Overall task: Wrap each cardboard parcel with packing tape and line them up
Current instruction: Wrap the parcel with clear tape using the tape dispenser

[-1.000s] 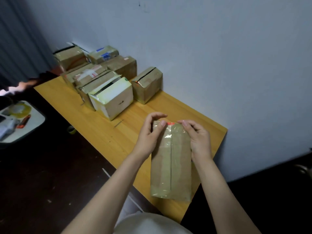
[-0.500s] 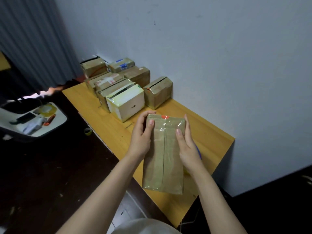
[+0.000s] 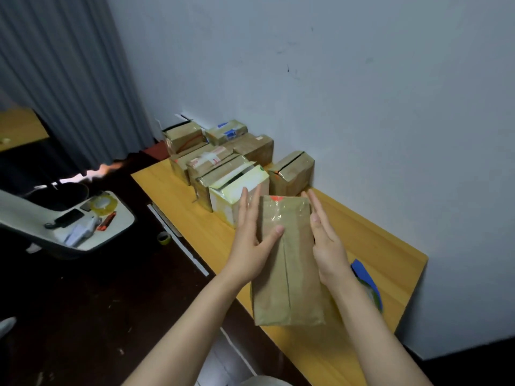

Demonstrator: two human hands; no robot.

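Over yellow table (image 3: 376, 246), taped parcel (image 3: 289, 274) between left hand (image 3: 250, 246) and right hand (image 3: 328, 246), both straight-fingered, flat against its sides.

No wording, brand or number is legible anywhere in view.

- White label with red print (image 3: 207, 160), on top of a brown parcel (image 3: 195, 170) in the far group: characters too small to read.
- Blue label (image 3: 230, 132), on the small parcel (image 3: 218, 137) at the far end of the group: blurred, unreadable.
- Orange-red mark (image 3: 276, 198), at the far edge of the near parcel (image 3: 287, 268): a shape only, no characters made out.
- Green dot (image 3: 262, 168), on the white box (image 3: 237, 190): no text with it.
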